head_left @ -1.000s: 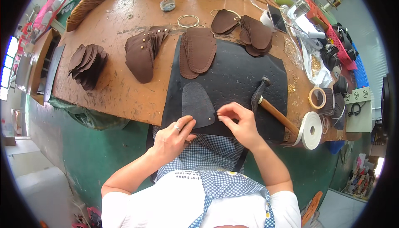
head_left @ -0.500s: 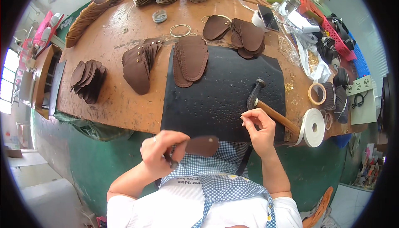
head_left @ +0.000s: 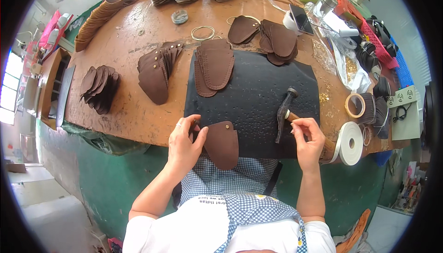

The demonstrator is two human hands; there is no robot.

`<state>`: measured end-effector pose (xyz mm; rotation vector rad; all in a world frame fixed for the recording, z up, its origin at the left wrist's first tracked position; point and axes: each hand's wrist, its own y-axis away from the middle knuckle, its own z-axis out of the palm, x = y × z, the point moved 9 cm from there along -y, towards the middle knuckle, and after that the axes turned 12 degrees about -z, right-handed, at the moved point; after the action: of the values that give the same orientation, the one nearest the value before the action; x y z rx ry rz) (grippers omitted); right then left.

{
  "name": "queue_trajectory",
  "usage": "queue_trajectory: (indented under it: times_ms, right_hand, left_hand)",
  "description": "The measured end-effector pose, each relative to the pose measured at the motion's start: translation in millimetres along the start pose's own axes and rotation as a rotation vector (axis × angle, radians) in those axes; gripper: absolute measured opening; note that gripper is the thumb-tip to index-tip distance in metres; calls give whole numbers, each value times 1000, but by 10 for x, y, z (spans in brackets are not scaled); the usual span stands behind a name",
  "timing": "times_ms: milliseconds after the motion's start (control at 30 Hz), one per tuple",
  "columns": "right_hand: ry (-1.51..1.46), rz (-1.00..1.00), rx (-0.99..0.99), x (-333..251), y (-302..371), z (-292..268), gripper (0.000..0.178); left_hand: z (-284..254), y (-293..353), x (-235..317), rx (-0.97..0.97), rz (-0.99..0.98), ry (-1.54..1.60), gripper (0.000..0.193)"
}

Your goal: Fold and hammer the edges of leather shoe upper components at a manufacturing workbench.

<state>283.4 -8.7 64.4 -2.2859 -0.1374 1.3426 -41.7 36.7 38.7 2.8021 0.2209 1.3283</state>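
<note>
A brown leather piece [head_left: 222, 147] with a brass rivet near its top lies over the front edge of the black mat [head_left: 258, 80]. My left hand [head_left: 184, 142] is at its left side, thumb against the leather edge, fingers curled round a short dark rod [head_left: 195, 127] that shows only in part. Thumb and fingertips of my right hand [head_left: 308, 140] are pinched together over the hammer's wooden handle; whatever they hold is too small to make out. The hammer [head_left: 282, 114] rests on the mat, its dark head to the left of that hand.
Stitched leather pieces [head_left: 214, 66] lie on the mat's far left corner. Leather stacks [head_left: 154, 80] stand to the left on the wooden table [head_left: 124, 36]. At right are a white tape roll [head_left: 350, 143], tan tape [head_left: 354, 105], and scattered brass bits [head_left: 324, 97].
My left hand has moved up and forward, bringing the leather piece from over my lap onto the mat edge. My right hand has shifted slightly right, and the hammer head has turned.
</note>
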Motion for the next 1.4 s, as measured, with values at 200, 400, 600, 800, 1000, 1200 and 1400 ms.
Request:
queue_trajectory:
  times_ms: [200,400,600,800,1000,1200,1400]
  right_hand:
    - [208,-172,-5,-105,14,92,13]
    - [405,-315,18,-181,30,85,18]
    - [326,-588,-279,-681,177,841,31]
    - [378,-674,-442,-641,433,1285,35]
    - [405,-694,-472,-634,451,1305,37]
    - [399,-683,-479,-627,445,1300,37]
    - [396,-680,-490,-619,442,1300,37]
  left_hand:
    - [-56,-181,47,-7,70,400,8]
    - [-12,-235,145,-37,138,436,3]
    - [402,-126,248,-260,297,202,14]
    - [509,-172,251,-312,308,108,19]
    - [515,-214,245,-323,349,91,16]
    - [539,-195,260,-302,376,43,14]
    - [506,-139,276,-241,334,56,13]
